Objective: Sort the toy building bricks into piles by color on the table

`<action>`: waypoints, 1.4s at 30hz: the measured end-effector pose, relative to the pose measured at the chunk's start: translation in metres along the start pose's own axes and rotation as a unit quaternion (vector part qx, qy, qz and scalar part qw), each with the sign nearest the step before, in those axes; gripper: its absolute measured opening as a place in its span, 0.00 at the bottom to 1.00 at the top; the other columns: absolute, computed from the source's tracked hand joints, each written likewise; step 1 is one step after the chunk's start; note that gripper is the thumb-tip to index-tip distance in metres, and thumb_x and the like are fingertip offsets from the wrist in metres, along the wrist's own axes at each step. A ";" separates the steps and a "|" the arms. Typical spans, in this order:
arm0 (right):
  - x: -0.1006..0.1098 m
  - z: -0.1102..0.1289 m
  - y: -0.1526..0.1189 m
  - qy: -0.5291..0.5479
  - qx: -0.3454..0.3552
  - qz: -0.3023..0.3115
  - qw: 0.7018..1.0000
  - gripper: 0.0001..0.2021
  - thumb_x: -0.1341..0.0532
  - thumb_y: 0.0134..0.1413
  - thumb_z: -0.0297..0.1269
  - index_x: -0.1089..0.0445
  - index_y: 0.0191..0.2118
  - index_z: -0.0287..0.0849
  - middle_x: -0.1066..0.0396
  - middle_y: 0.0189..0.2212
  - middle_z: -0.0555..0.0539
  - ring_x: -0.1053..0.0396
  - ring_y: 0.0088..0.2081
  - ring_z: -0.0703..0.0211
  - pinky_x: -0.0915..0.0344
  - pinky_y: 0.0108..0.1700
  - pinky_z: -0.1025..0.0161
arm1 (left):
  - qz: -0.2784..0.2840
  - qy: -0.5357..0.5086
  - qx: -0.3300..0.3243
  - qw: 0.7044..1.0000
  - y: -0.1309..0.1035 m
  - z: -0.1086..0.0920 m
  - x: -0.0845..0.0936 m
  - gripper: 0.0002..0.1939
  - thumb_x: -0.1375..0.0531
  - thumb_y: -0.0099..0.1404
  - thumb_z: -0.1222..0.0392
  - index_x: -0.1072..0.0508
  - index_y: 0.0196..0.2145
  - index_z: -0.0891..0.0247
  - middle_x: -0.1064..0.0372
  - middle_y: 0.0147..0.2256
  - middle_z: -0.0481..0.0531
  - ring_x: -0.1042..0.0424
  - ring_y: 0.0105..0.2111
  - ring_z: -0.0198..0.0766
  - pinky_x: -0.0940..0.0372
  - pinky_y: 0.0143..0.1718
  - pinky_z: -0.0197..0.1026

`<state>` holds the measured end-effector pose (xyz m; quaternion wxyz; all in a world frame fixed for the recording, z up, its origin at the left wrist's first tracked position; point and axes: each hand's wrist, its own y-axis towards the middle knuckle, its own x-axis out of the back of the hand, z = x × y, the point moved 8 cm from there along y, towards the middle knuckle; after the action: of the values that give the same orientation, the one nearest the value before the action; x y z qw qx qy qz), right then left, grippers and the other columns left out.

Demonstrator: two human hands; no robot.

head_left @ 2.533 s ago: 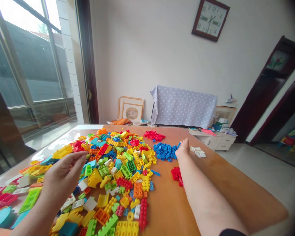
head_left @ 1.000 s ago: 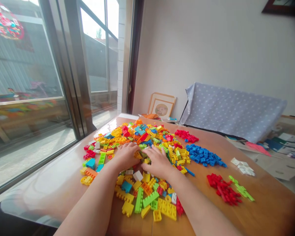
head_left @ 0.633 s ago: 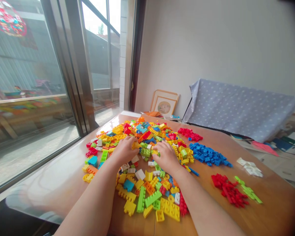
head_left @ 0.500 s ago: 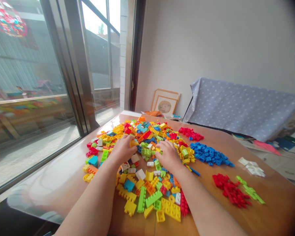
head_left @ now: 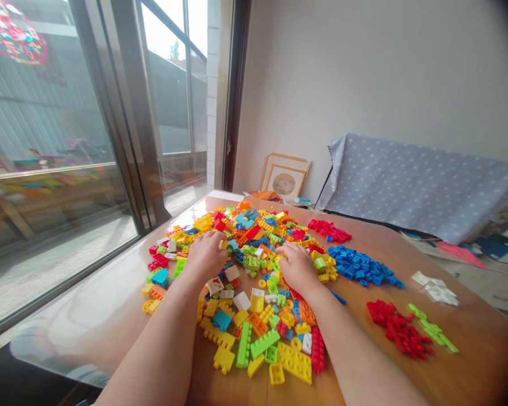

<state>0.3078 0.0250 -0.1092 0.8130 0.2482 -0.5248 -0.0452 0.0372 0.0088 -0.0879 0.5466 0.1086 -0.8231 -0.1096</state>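
A large heap of mixed toy bricks [head_left: 252, 262] in many colours covers the middle of the wooden table [head_left: 232, 389]. At the left of the heap, my left hand [head_left: 209, 252] has its fingers curled, with a bit of yellow or orange at the fingertips. My right hand [head_left: 296, 265] is over the right part, fingers bent down among yellow bricks [head_left: 328, 270]; whether it grips one is hidden. Nearest the table's front lie a yellow studded plate [head_left: 295, 362], a red plate [head_left: 318, 349] and two long green bricks.
Sorted piles lie on the right: blue pieces [head_left: 364, 266], red pieces [head_left: 395, 328], another red pile [head_left: 329, 230], white pieces [head_left: 436, 288] and green pieces [head_left: 434, 328]. Beyond the table are a dotted cloth [head_left: 419, 183], picture frames [head_left: 283, 177] and, at left, a window.
My left hand has shifted slightly left. My right hand has moved right, toward the yellow bricks, uncovering some small pieces between the hands.
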 end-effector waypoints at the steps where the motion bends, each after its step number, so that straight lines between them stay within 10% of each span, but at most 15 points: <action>1: 0.000 0.000 0.000 0.000 -0.003 0.005 1.000 0.17 0.44 0.56 0.29 0.22 0.47 0.47 0.26 0.54 0.45 0.34 0.59 0.50 0.43 0.64 0.55 | -0.004 -0.001 -0.011 1.000 -0.001 -0.003 0.002 0.24 0.45 0.61 0.64 0.26 0.54 0.55 0.32 0.60 0.56 0.36 0.60 0.55 0.40 0.60 0.56; 13: 0.002 0.010 -0.006 -0.002 -0.005 0.044 0.999 0.11 0.42 0.56 0.32 0.22 0.40 0.49 0.32 0.61 0.48 0.44 0.67 0.47 0.52 0.68 0.44 | 0.096 -0.061 -0.257 0.960 -0.034 -0.075 -0.022 0.29 0.47 0.58 0.72 0.22 0.48 0.42 0.26 0.56 0.39 0.43 0.66 0.51 0.63 0.70 0.63; 30: -0.006 0.050 -0.027 -0.082 0.068 0.152 0.983 0.05 0.36 0.53 0.36 0.24 0.37 0.45 0.50 0.73 0.46 0.64 0.74 0.36 0.72 0.68 0.29 | -0.011 0.009 -0.097 0.995 -0.015 -0.045 0.000 0.13 0.45 0.63 0.64 0.22 0.39 0.53 0.23 0.42 0.52 0.32 0.51 0.55 0.51 0.63 0.65; 42: -0.006 0.052 -0.026 -0.059 0.045 0.137 0.988 0.05 0.36 0.56 0.38 0.25 0.31 0.45 0.40 0.68 0.48 0.57 0.72 0.36 0.71 0.68 0.28 | -0.058 -0.203 -0.060 0.976 -0.011 -0.043 0.007 0.11 0.45 0.63 0.61 0.22 0.38 0.58 0.22 0.39 0.51 0.26 0.42 0.44 0.33 0.44 0.43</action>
<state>0.2644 -0.0141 -0.1090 0.7673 0.2073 -0.6021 0.0758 0.0748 -0.0069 -0.0688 0.3663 0.0988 -0.9010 -0.2103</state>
